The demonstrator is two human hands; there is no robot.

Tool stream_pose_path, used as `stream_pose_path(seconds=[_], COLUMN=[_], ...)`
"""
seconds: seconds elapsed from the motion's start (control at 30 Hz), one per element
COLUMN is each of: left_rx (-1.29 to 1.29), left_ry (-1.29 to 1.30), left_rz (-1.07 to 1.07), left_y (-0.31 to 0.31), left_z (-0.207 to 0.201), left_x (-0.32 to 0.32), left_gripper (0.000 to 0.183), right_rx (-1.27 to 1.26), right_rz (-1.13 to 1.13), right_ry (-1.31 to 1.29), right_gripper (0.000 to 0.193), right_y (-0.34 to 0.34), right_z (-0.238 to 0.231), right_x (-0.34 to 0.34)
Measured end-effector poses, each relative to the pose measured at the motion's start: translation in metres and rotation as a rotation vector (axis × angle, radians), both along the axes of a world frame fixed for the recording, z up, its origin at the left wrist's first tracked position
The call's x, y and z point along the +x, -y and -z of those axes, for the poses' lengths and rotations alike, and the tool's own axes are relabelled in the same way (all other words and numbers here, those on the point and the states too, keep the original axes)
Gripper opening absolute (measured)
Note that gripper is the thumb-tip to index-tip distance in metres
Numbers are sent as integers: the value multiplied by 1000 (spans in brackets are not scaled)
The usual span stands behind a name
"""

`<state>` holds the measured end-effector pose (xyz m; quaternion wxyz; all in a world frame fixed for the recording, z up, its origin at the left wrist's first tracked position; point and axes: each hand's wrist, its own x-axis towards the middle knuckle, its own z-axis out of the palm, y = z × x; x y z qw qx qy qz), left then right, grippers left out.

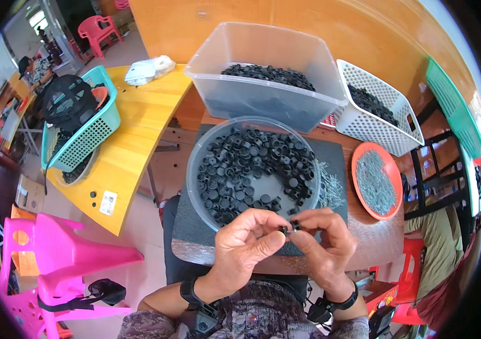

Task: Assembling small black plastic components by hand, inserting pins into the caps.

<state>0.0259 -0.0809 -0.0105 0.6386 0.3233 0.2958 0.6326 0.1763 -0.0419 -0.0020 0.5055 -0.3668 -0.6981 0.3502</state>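
My left hand [247,242] pinches a small black plastic part [284,229] between thumb and fingertips. Close against it, my right hand [325,244] pinches another small black piece [295,225]; the fingers hide much of both, and I cannot tell whether they are joined. Both hands are held over the near rim of a round clear tub [191,175]. Inside lie many loose black caps [235,164], heaped at the far and left sides. Thin silvery screws or pins [330,187] lie in a small pile on the dark mat [187,229], right of the tub.
An orange-red plate [356,183] of silvery screws or pins stands at the right. Behind the tub are a clear bin [257,93] and a white basket [365,127] with black parts. A yellow table [144,118] holds a teal basket [91,138]. Pink chair [65,251] at left.
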Motion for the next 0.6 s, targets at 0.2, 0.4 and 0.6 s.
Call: stream_pose_path(seconds=[0.2, 0.4, 0.6], left_rx=[64, 57, 30], left_ry=[-14, -45, -99], left_rz=[-82, -52, -53], left_y=[3, 3, 5], left_z=[-7, -6, -10], left_x=[0, 0, 6], left_gripper=[22, 25, 23], right_rx=[-52, -23, -347], right_rz=[-25, -150, -182], right_ry=[-74, -26, -331], right_gripper=[30, 31, 26], right_y=[6, 7, 12], right_z=[-5, -6, 4], right_x=[1, 10, 17])
